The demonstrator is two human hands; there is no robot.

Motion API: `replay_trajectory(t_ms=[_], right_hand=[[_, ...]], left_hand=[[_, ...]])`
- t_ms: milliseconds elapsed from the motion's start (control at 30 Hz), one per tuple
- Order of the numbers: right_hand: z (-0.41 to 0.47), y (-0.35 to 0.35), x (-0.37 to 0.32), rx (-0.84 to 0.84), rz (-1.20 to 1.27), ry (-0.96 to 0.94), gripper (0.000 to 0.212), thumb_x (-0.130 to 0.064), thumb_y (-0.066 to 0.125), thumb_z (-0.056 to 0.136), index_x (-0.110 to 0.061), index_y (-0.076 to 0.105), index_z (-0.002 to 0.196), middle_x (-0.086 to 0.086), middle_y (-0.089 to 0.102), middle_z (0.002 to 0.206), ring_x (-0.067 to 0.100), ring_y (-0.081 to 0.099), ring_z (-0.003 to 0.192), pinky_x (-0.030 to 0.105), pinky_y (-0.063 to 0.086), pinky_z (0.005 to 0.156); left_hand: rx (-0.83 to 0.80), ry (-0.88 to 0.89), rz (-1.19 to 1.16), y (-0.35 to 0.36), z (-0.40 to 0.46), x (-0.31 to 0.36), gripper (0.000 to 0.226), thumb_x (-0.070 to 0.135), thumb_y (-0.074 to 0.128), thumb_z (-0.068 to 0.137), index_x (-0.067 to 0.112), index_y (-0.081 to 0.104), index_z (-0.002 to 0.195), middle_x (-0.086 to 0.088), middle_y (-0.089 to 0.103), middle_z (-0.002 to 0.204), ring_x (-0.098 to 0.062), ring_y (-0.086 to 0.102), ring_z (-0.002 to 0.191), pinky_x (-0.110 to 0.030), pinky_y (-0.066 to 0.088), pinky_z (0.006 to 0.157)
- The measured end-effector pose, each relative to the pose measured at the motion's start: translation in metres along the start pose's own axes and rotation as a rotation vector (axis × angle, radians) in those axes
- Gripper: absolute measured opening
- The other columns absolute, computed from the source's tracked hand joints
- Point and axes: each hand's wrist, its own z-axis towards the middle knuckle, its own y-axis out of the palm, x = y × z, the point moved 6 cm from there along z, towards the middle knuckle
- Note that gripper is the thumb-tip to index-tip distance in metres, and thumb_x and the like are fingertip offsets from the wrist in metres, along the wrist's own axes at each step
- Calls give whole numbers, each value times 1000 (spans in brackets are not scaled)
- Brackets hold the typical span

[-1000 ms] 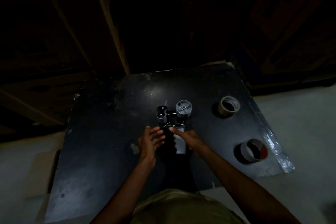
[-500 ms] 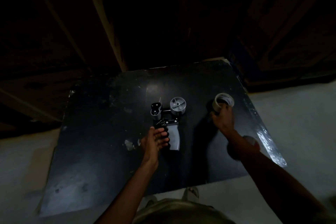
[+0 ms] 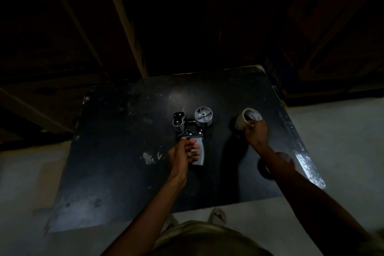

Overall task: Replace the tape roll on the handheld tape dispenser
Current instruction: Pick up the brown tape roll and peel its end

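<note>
On the dark surface point(image 3: 116, 151), the left hand point(image 3: 182, 155) curls its grip around the grey handle of the tape dispenser point(image 3: 192, 129), which lies flat near the middle with its bare spool hub point(image 3: 203, 115) pointing up. Well to the right, the right hand point(image 3: 256, 134) pinches the near rim of the tape roll point(image 3: 246, 119), fingers closed on it. A second roll point(image 3: 287, 157) lies mostly hidden under that forearm.

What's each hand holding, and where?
Left hand grips the grey pistol handle of the black tape dispenser. Right hand holds the beige tape roll at its near rim.
</note>
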Motion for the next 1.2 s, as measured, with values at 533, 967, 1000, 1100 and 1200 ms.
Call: replay_trajectory(t_ms=[533,967,1000,1100,1200], right_hand=[[-86,-18,-105,-167,780,167,18,-23,63,95,-9,73,100,-3,61,68,-3,51,50,9,36,40],[-102,-45,-147,-441,708,-73,27,-2,59,91,-18,73,108,-4,66,65,6,45,47,15,33,42],[-102,-47,-149,-437,694,-81,22,-5,61,93,-13,73,108,-4,66,66,7,46,48,15,34,43],[-101,-52,-152,-374,705,-81,16,-18,65,94,-9,75,102,-5,66,68,5,47,49,16,35,44],[-101,-52,-154,-312,785,-37,13,-21,67,92,-12,76,92,-4,59,57,5,44,45,16,33,43]], left_hand=[[-297,385,466,69,-17,33,38,20,68,89,16,63,126,-5,71,109,-18,68,91,-22,54,77],[-228,487,281,52,-26,91,26,6,67,89,4,69,115,5,70,94,0,68,84,-13,54,68],[-236,480,259,53,-27,93,25,6,66,90,7,69,114,7,69,92,3,68,81,-11,52,65],[-290,500,246,55,-32,100,26,5,65,90,14,66,115,10,69,94,9,68,82,-10,52,67],[-380,518,274,57,-32,104,38,3,69,87,12,62,123,3,71,106,-3,69,98,-17,55,77]])
